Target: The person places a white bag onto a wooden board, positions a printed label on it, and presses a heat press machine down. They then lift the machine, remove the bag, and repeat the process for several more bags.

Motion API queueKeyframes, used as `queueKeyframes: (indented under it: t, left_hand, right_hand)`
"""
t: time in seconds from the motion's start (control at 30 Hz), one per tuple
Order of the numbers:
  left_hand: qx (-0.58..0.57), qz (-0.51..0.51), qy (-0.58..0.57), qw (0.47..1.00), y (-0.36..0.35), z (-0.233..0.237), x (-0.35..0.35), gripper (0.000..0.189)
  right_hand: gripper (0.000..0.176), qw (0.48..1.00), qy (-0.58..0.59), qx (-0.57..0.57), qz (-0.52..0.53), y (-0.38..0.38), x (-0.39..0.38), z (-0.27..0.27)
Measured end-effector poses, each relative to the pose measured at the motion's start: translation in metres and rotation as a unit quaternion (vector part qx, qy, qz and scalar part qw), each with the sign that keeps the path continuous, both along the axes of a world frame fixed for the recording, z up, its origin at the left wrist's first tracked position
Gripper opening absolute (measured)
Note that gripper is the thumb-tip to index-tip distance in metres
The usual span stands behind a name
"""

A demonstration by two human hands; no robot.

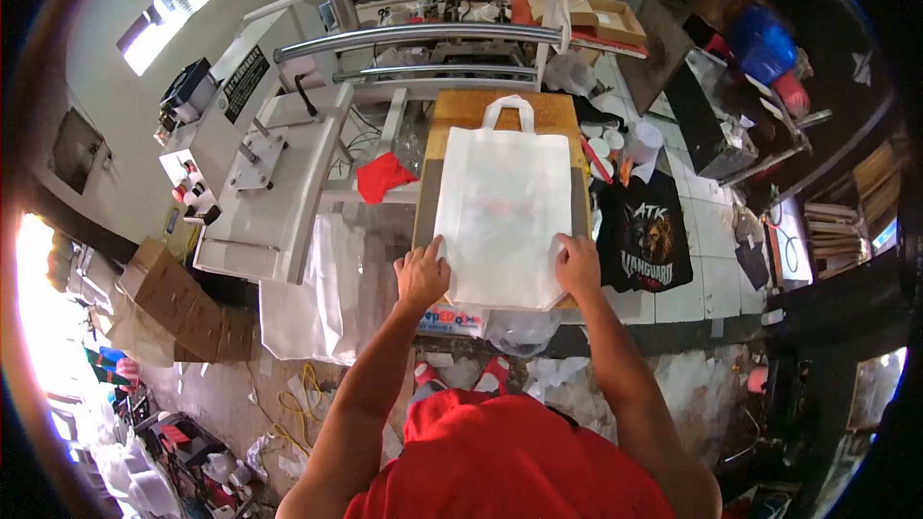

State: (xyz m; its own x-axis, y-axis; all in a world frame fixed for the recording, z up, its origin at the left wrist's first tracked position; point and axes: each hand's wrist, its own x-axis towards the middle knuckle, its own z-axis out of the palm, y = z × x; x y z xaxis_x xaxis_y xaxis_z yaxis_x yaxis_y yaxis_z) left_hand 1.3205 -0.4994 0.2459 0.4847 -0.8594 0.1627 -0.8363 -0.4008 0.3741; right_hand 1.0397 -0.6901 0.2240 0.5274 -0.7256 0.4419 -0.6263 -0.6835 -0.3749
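Observation:
A white tote bag (505,211) lies flat on a wooden board (457,111), its handle loop (510,113) pointing away from me. My left hand (423,274) is at the bag's lower left edge, thumb and index finger close to the fabric; whether it pinches the edge is too small to tell. At the lower right edge is my right hand (577,264), its index finger touching the bag's side and the other fingers curled. A faint pinkish mark shows on the bag's middle.
A white machine (279,173) with metal rails (423,34) stands left and behind. A red cloth (385,178) lies left of the board. Right of it are a black printed shirt (644,231) and white containers (644,142). White bags (317,298) hang at lower left.

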Motion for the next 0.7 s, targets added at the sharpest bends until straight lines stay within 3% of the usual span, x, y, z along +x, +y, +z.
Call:
queueKeyframes:
  t: [0.47, 0.7]
  left_hand:
    - [-0.06, -0.014, -0.037, 0.997, 0.014, -0.007, -0.014, 0.058]
    - [-0.058, -0.018, 0.014, 0.998, 0.013, -0.003, -0.011, 0.058]
  right_hand:
    - [0.039, 0.996, 0.005, -0.08, -0.047, 0.018, 0.004, 0.012]
    - [0.039, 0.993, 0.05, -0.072, -0.077, 0.02, 0.006, 0.011]
